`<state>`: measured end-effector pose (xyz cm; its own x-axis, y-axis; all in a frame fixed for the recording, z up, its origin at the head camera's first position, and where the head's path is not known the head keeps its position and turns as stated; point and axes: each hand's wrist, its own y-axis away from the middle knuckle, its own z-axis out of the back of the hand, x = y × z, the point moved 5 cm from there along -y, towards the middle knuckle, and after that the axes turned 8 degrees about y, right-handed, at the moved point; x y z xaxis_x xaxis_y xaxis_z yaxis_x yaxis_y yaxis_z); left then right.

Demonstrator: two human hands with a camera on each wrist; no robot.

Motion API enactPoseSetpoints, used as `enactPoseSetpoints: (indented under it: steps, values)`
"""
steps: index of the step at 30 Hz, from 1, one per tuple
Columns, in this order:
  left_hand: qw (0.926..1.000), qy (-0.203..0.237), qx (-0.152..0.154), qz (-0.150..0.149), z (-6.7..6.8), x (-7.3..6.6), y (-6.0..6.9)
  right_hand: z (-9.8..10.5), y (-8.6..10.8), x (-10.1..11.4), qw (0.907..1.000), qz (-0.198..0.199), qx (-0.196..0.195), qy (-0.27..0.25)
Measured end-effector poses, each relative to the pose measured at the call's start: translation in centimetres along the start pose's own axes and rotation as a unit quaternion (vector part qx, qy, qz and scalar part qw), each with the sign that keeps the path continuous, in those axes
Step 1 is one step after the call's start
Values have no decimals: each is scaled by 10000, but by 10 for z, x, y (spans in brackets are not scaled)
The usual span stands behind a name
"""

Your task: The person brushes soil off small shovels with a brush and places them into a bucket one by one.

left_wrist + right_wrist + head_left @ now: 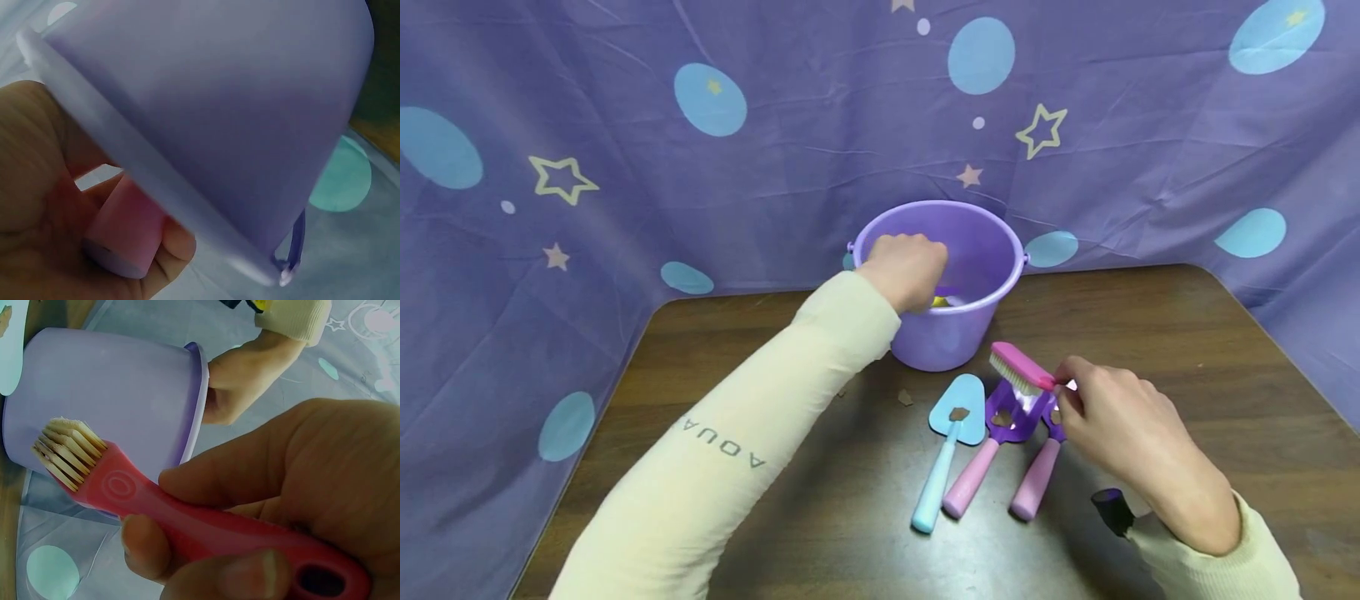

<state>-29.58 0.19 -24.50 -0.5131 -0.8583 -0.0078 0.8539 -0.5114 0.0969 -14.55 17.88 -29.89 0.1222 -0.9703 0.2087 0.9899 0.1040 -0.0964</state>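
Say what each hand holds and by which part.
Right hand: the pink brush, by its handle. Left hand: a pink cylindrical piece, near its end; the rest hidden.

The brush handle (219, 531) and bucket (119, 387) look smooth plastic

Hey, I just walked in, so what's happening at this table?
A person's left hand grips a pink handle at the mouth of a purple bucket. The right hand holds a pink brush above the table. In front of the bucket lie a light-blue shovel and two pink-handled purple tools.
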Motion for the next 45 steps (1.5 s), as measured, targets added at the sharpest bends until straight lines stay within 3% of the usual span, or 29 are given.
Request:
enactPoseSetpoints:
  steps: [4, 12, 19, 27, 30, 36, 41, 45]
  values:
    - [9997, 72, 195, 135, -5, -2, -10, 0, 1, -2, 10000, -51, 15, -1]
    - [9983, 273, 275, 431, -12, 1, -20, 2, 1, -4, 10000, -68, 12, 11]
    - [9932, 760, 367, 806, -16, 8, -16, 3, 1, -1, 10000, -30, -17, 6]
    - [9899, 881, 408, 1035, -16, 19, -15, 2, 2, -1, 10000, -46, 23, -7]
    - [9893, 1008, 212, 1037, -15, 22, -16, 3, 3, -2, 9999, -93, 72, -19]
    - [9839, 1403, -630, 914, -5, 21, -10, 5, 5, -5, 9997, -188, 107, -61]
    - [9756, 1526, -1509, 454, 10, 9, 13, 6, 4, -7, 9998, -183, 9, -105]
    - [9618, 1586, -2231, 63, 17, -1, 42, 6, 3, -5, 9996, -52, -191, -176]
